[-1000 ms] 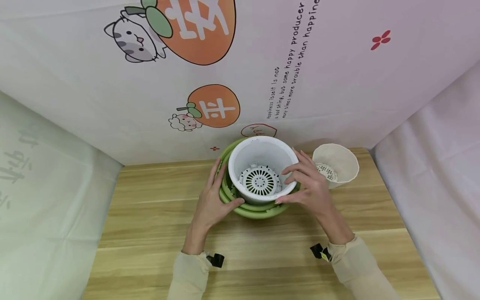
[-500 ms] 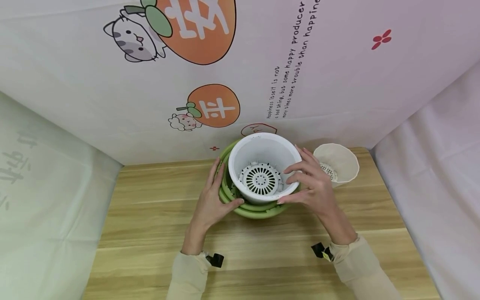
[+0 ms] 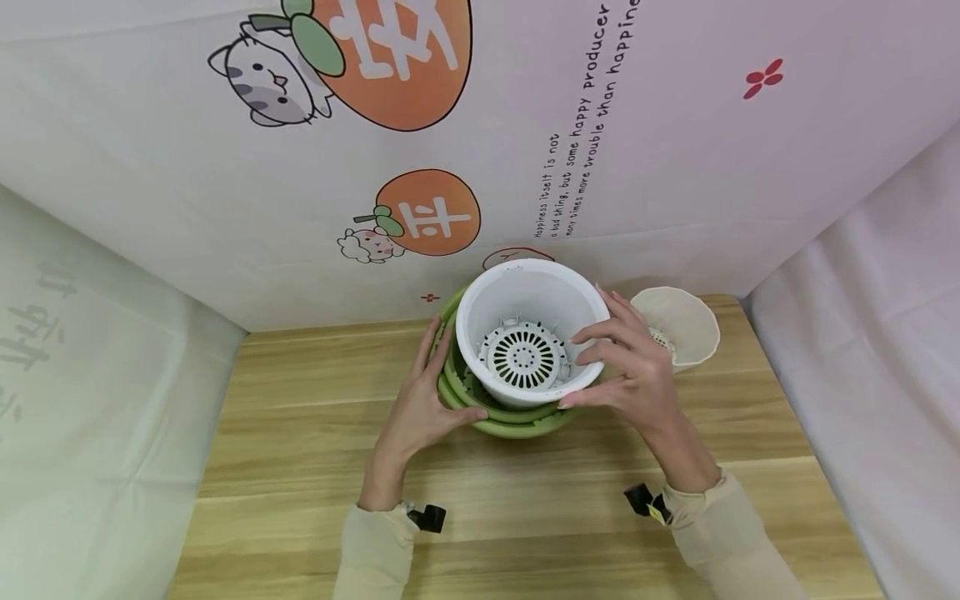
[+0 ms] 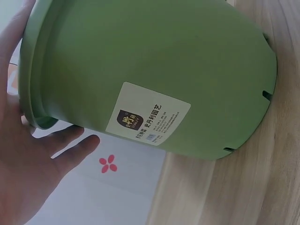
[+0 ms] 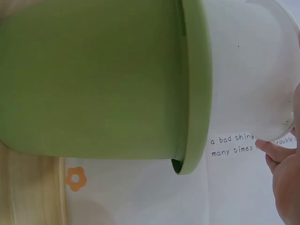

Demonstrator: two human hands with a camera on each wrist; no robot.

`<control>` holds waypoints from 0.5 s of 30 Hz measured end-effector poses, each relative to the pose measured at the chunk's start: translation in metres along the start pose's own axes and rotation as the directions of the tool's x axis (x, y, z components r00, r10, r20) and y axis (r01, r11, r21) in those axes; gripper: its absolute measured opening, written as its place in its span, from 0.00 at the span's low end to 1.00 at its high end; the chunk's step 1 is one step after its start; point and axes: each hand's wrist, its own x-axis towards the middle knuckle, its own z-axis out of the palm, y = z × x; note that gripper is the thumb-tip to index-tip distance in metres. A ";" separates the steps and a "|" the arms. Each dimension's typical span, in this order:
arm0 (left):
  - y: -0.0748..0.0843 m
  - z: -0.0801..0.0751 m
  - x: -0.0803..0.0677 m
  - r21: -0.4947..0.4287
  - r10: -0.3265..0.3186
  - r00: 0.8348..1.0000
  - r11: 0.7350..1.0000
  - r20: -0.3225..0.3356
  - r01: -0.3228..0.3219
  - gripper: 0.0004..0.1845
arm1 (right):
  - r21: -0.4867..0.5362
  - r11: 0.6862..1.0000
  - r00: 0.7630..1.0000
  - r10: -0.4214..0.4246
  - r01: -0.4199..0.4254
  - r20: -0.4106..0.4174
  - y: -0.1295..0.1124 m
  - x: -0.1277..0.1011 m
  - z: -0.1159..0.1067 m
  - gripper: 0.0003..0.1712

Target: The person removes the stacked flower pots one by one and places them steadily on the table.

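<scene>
A white pot [image 3: 536, 296] with a slotted bottom sits partly inside a green pot [image 3: 513, 427] at the back middle of the wooden table [image 3: 300, 433]. My right hand [image 3: 637, 375] grips the white pot's right rim, fingers inside and thumb outside. In the right wrist view the white pot [image 5: 248, 70] sticks well out of the green pot [image 5: 93, 79], with my right hand [image 5: 286, 180] at its rim. My left hand [image 3: 423, 400] cups the green pot's left side, thumb round its front rim. The left wrist view shows the green pot [image 4: 150, 56], its paper label, and my left hand [image 4: 23, 178].
A small cream pot [image 3: 686, 321] with a perforated bottom stands just right of my right hand, near the table's back right corner. Printed cloth walls close in the back and both sides. Bare wood lies in front of the pots.
My right hand has lifted the white pot a little higher out of the green pot. The left hand has stayed on the green pot.
</scene>
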 end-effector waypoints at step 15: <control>-0.002 0.001 -0.001 -0.036 -0.005 1.000 0.999 -0.002 0.005 0.73 | 0.021 0.999 0.995 -0.024 0.026 -0.098 -0.017 0.022 -0.002 0.35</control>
